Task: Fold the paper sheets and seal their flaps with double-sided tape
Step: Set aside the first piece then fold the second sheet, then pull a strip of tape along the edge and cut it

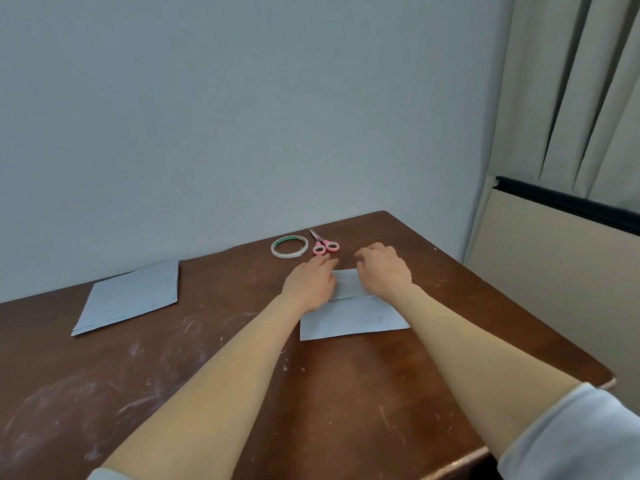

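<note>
A plain grey-blue wall backs the scuffed brown wooden table (207, 358) before us, with pale curtains (568, 98) hanging at the right. Near the table's far right part lies our folded paper sheet (349, 317), pale blue, with a flap turned down over its upper half and a seam running across the middle. We have both hands on that upper flap. Our left hand (311, 282) lies palm down on the flap's left end, fingers together and stretched flat toward the far edge, gripping nothing. Our right hand (384, 270) rests on the flap's right end with its fingers curled down at the far edge; we cannot tell whether they pinch the paper or only press on it. Just beyond our hands sit a roll of double-sided tape (289, 247) and, beside it on the right, small pink-handled scissors (323, 244), blades shut. Well apart at the left of the table lies a stack of unfolded paper sheets (130, 296). Light sleeves (575, 441) are pushed up our forearms.
</note>
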